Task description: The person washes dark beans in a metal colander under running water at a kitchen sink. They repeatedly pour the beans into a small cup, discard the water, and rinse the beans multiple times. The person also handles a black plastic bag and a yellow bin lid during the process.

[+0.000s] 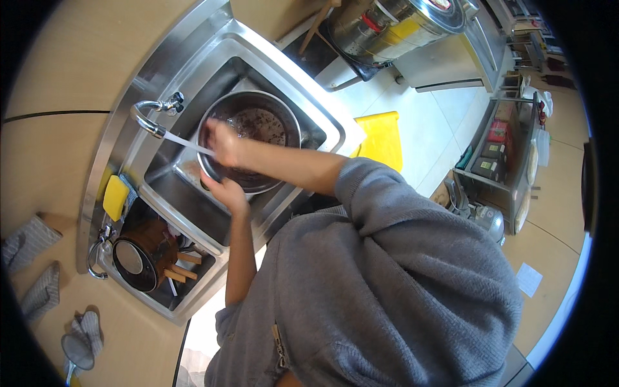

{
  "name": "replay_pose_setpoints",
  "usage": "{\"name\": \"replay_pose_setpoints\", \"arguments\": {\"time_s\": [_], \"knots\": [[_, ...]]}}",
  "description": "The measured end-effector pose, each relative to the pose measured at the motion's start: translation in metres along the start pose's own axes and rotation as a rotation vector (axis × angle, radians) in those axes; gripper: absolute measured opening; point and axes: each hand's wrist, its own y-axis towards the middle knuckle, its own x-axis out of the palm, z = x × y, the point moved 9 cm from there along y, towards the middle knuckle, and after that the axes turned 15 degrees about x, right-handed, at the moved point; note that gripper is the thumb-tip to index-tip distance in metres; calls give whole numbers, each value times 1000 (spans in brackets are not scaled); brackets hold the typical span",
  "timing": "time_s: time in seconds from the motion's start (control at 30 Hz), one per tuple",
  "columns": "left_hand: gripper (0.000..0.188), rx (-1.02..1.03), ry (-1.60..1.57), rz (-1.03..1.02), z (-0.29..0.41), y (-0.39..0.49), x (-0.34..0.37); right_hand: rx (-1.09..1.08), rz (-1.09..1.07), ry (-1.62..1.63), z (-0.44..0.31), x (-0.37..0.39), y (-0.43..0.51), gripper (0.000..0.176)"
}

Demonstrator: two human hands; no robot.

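A large metal pot sits tilted in the right-hand basin of a stainless steel sink. Dark residue or bits and some liquid show on its inner bottom. My left hand grips the pot's near left rim, thumb up against the edge. Over the pot's left side is my right hand, blurred by motion; whether its fingers hold anything is not visible. A stream of water runs from the curved chrome faucet and meets the right hand at the rim.
The left basin holds a brown pot on its side and wooden-handled utensils. A yellow sponge rests by a blue cloth. A yellow cloth hangs past the sink's right edge. Beyond stands a large metal container.
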Motion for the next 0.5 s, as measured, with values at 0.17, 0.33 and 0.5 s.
{"name": "replay_pose_setpoints", "arguments": {"time_s": [0.17, 0.33, 0.5], "knots": [[48, -114, 32, -16, 14, -14, -18, 89, 131, -766, 31, -23, -30, 25], [33, -118, -158, -39, 20, 45, -9, -941, 326, -1316, -99, 49, -69, 20], [24, -186, -157, -186, 16, 87, 28, -1365, 237, -2051, -88, 123, -68, 32]]}}
